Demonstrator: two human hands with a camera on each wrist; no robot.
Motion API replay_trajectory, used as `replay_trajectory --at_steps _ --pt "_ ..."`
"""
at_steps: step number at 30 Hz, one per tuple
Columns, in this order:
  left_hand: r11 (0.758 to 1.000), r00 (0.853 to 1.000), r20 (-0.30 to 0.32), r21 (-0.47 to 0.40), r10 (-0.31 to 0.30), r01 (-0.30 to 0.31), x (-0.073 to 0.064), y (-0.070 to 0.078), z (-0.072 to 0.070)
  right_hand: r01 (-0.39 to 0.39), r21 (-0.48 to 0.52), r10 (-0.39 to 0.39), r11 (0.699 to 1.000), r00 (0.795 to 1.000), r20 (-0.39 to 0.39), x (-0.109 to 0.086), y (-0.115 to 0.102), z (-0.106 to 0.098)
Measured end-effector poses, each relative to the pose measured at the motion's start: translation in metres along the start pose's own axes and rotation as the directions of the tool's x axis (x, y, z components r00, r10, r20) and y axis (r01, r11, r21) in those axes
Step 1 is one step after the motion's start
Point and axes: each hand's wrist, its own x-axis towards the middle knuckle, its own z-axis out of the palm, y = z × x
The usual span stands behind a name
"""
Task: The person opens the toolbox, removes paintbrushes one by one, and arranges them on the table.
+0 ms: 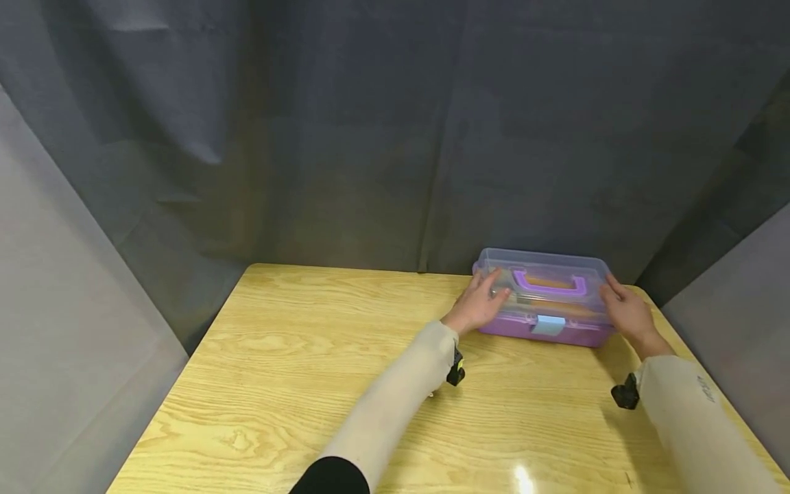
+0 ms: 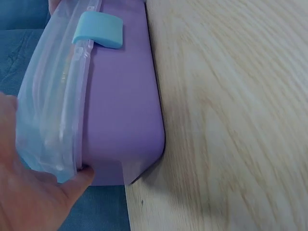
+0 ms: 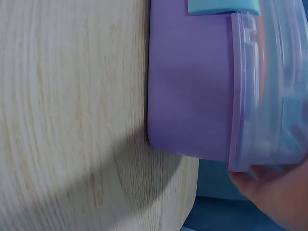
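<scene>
A storage box with a purple base and a clear lid stands on the table at the far right. Its lid has a purple carry handle, and a pale blue latch is closed on the front. My left hand grips the box's left end, its thumb at the lid's rim in the left wrist view. At the other end, my right hand holds the lid's edge, the thumb under the rim. Tan items show dimly through the lid; their kind is unclear.
The wood-grain table reaches back to a dark curtain just behind the box. Pale panels stand to the left and right. A tiny object, mostly hidden, peeks out beside my left forearm.
</scene>
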Motion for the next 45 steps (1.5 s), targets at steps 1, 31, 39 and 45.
replay_trajectory --at_steps 1,31,39,45 --pt "1.0 1.0 -0.002 0.002 -0.002 0.002 -0.001 -0.001 -0.001 0.0 0.019 0.0 1.0 1.0 0.006 -0.001 -0.001 0.001" --pt "0.998 1.0 0.026 0.055 0.018 -0.02 -0.057 -0.039 -0.045 0.096 0.169 -0.101 0.981 0.995 0.026 -0.044 -0.041 0.044" --pt "0.997 0.999 0.032 0.072 0.018 -0.02 -0.072 -0.051 -0.066 0.113 0.077 -0.116 0.991 0.993 0.029 -0.056 -0.064 0.057" --pt "0.998 0.999 0.038 0.058 0.009 -0.011 -0.087 -0.06 -0.08 0.159 0.038 -0.16 0.987 0.986 0.044 -0.066 -0.078 0.066"
